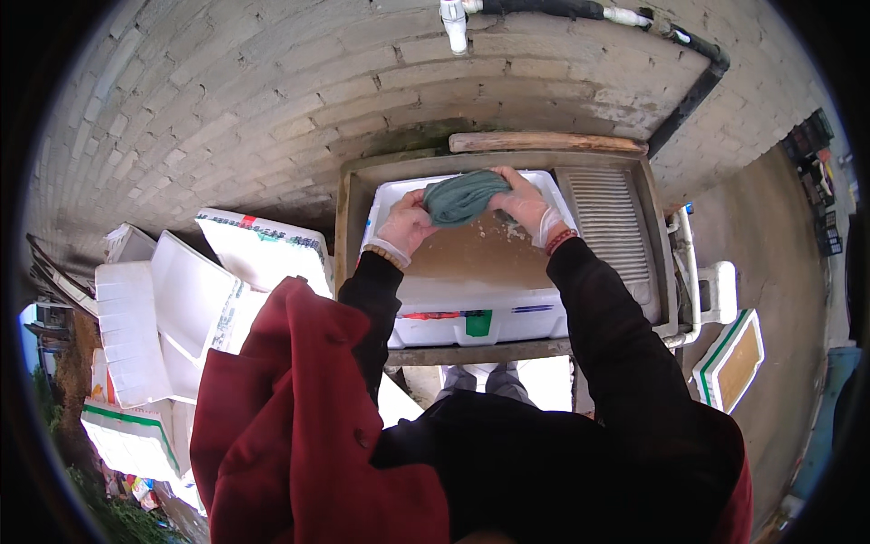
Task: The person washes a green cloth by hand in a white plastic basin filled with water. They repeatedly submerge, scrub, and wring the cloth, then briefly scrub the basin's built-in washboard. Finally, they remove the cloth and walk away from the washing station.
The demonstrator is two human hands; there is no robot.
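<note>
- Left hand (pixel 405 227) in a thin clear glove, closed on the left end of a bunched teal-green wet cloth (pixel 464 197).
- Right hand (pixel 526 201), gloved likewise, clamped over the cloth's right end; red bracelet (pixel 560 240) at the wrist.
- Cloth held between both hands, raised just above murky brown water in a white foam box (pixel 471 317).
- Box resting in a grey concrete sink (pixel 346 218); ribbed washboard slope (pixel 612 227) at 3 o'clock of the box.
- Wooden plank (pixel 544 142) on the sink's far edge, at 12 o'clock.
- Stacked white foam boxes and lids (pixel 172 308) at 9 o'clock.
- Pale brick wall (pixel 272 100) behind; black pipe (pixel 693 91) at 1 o'clock.
</note>
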